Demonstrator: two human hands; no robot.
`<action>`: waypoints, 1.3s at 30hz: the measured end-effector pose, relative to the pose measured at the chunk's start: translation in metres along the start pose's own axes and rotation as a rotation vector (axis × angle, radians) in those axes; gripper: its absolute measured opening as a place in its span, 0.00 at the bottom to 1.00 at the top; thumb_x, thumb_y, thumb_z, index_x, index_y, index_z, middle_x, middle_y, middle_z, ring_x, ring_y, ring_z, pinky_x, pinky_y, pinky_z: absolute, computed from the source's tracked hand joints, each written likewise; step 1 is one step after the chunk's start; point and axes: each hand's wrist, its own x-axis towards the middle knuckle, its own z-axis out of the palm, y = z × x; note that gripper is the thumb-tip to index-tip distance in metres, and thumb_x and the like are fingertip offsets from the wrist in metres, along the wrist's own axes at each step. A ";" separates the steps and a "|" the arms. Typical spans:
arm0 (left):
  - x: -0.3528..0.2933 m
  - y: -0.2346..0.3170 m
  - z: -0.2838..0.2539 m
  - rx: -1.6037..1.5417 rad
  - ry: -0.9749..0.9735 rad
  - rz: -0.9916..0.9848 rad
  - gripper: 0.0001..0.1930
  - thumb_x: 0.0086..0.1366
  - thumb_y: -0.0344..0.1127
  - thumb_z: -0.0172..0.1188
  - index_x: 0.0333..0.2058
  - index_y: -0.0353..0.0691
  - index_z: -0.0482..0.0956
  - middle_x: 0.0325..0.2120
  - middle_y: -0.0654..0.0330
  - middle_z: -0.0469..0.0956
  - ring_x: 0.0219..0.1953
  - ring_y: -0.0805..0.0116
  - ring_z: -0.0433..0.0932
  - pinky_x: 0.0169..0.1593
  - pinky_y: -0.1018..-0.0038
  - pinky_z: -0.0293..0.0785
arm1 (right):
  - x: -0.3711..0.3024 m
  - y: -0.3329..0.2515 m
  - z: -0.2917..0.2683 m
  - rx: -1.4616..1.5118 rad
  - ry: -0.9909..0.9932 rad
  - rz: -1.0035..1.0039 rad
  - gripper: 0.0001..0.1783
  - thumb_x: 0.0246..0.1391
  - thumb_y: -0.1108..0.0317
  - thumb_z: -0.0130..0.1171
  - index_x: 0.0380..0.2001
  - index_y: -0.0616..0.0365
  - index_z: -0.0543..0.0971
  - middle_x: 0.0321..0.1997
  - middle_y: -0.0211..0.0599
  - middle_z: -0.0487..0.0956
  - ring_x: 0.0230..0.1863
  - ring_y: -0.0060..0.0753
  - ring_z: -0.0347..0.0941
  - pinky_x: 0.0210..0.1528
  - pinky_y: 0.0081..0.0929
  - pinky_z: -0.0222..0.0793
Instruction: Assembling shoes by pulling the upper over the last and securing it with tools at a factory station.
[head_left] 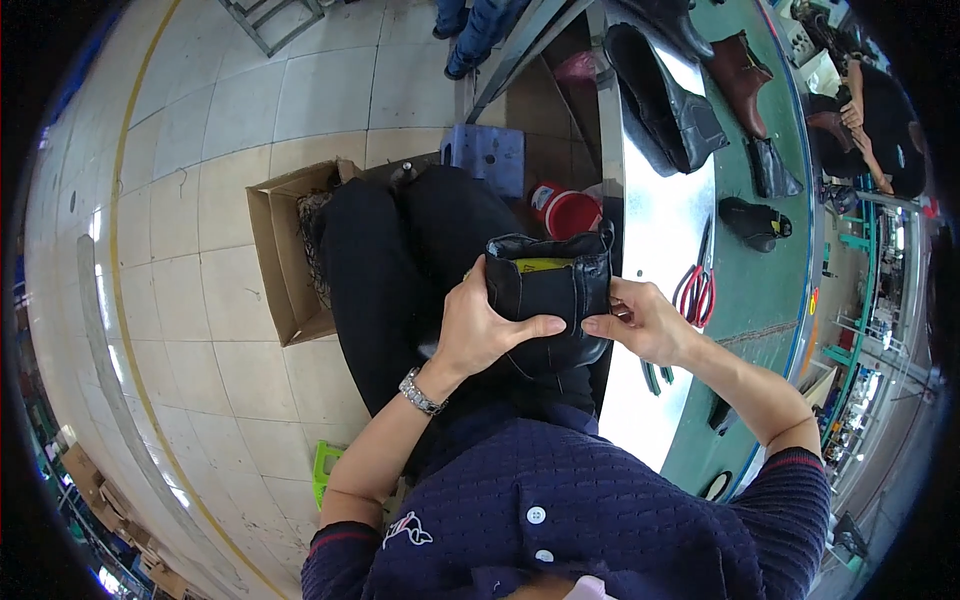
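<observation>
A black leather ankle boot (545, 300) is held upright over my lap, its top opening facing away from me and a yellow patch showing inside the collar. My left hand (482, 322) grips the boot's left side, thumb pressed flat on the front of the shaft. On the other side my right hand (645, 322) pinches the boot's edge, its thumb pointing toward the left one. Fingers behind the leather are hidden. Red-handled scissors (697, 290) lie on the bench just beyond my right hand.
To the right runs a green bench (765, 370) with a metal strip, bearing a large black boot (665, 100), a brown boot (738, 80) and several other shoes. A cardboard box (275, 270), red bucket (568, 212) and blue stool (485, 158) stand around my legs. Another person (885, 130) works at far right.
</observation>
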 end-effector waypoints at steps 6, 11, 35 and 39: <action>0.006 0.001 -0.003 -0.051 -0.015 -0.003 0.42 0.41 0.55 0.78 0.47 0.29 0.72 0.39 0.49 0.80 0.42 0.59 0.81 0.49 0.69 0.76 | -0.001 0.001 0.011 -0.067 0.172 -0.028 0.16 0.58 0.63 0.62 0.35 0.68 0.75 0.24 0.44 0.78 0.26 0.32 0.76 0.29 0.30 0.70; 0.012 0.009 -0.015 -0.416 -0.095 -0.102 0.37 0.42 0.41 0.80 0.48 0.29 0.72 0.42 0.55 0.80 0.44 0.67 0.79 0.51 0.70 0.75 | -0.003 -0.016 0.009 -0.182 0.153 0.004 0.28 0.52 0.56 0.67 0.44 0.71 0.75 0.28 0.50 0.80 0.28 0.40 0.80 0.32 0.38 0.73; -0.002 -0.023 -0.053 -1.224 -0.308 -0.025 0.35 0.47 0.43 0.70 0.51 0.31 0.68 0.40 0.49 0.76 0.43 0.53 0.77 0.50 0.64 0.75 | -0.008 -0.008 0.061 -0.045 0.388 -0.714 0.41 0.45 0.65 0.70 0.64 0.52 0.67 0.59 0.49 0.73 0.60 0.48 0.71 0.59 0.38 0.69; -0.003 -0.019 -0.067 -1.624 -0.384 -0.104 0.24 0.69 0.46 0.48 0.55 0.32 0.66 0.43 0.51 0.74 0.45 0.54 0.74 0.53 0.62 0.71 | -0.033 0.078 0.030 -0.196 0.671 -0.070 0.34 0.53 0.65 0.65 0.62 0.57 0.67 0.61 0.50 0.71 0.60 0.52 0.69 0.61 0.43 0.66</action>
